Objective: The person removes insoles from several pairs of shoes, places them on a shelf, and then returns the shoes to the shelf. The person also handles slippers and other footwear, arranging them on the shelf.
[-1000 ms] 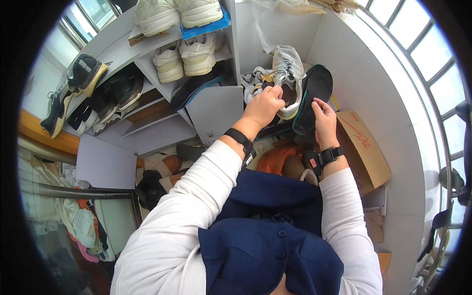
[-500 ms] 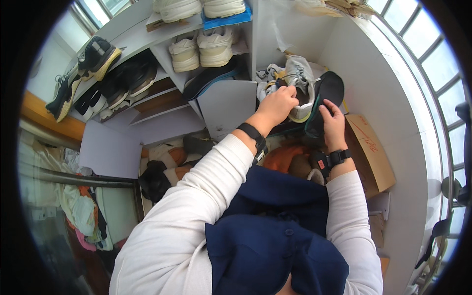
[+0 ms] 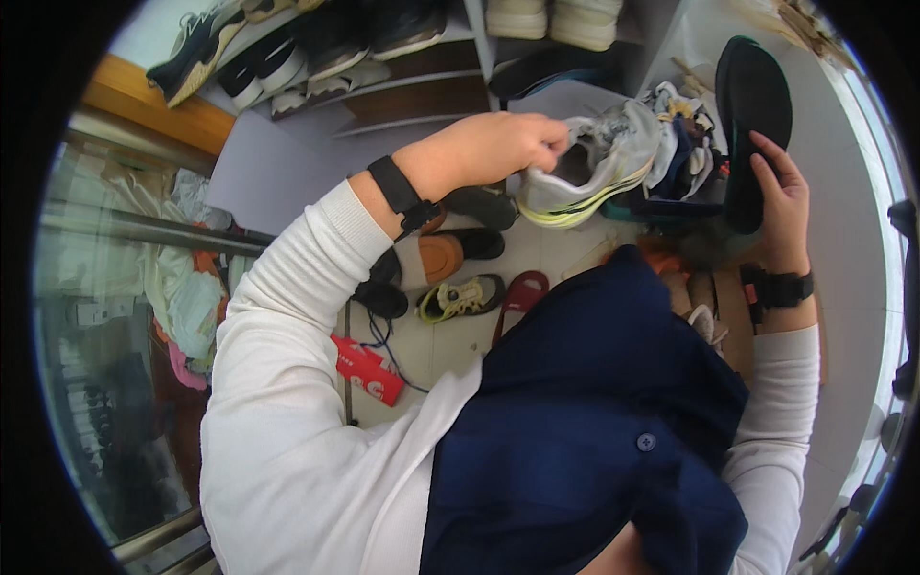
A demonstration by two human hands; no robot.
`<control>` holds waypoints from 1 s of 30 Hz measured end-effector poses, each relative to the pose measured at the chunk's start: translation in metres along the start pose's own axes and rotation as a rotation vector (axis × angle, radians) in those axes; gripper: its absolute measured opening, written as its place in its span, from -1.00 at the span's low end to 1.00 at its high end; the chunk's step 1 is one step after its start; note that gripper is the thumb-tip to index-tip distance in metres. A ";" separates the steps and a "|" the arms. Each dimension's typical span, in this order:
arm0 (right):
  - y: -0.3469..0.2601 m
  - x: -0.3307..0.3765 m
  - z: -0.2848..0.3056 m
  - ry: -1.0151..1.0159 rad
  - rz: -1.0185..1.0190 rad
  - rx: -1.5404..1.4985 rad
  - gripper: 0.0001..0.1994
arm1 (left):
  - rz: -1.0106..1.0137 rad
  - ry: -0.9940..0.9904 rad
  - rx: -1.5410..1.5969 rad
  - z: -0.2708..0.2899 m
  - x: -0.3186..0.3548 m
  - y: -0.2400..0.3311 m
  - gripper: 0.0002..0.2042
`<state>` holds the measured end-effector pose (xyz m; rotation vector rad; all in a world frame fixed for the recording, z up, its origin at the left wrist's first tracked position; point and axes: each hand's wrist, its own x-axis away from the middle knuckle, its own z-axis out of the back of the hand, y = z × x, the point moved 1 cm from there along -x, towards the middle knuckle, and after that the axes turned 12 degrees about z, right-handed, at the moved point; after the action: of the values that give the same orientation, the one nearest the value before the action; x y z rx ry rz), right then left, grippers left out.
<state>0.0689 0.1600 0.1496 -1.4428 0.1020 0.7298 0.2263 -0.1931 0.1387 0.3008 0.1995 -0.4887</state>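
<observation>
Shoe rack (image 3: 422,77), red pkg (image 3: 369,369)

Sneaker (image 3: 589,172): grey-white upper, yellow-green stripes along a pale sole.
Insole (image 3: 752,115): black with a green edge.
Wrist straps (image 3: 402,196): black.
Sleeves (image 3: 287,383): white.
Vest (image 3: 585,431): navy blue.
Floor shoe (image 3: 460,297): grey with yellow laces.
Small box (image 3: 369,371): red.
Shelf shoes (image 3: 551,19): white pair.

Two hands (image 3: 498,153), one insole (image 3: 752,125)
</observation>
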 end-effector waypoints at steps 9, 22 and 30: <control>0.001 0.001 -0.035 -0.125 -0.102 0.093 -0.75 | 0.335 -0.309 0.057 -0.187 0.114 -0.041 -0.89; 0.006 -0.021 -0.077 -0.192 -0.188 0.119 -0.71 | 0.692 -0.388 -0.058 -0.291 0.217 -0.029 -0.59; 0.009 -0.011 -0.081 -0.144 -0.101 0.115 -0.51 | 0.490 -0.550 -0.314 -0.294 0.300 -0.026 -0.74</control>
<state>0.0849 0.0806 0.1333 -1.2724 -0.0398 0.7306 0.4385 -0.2470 -0.2205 -0.1019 -0.3286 -0.0375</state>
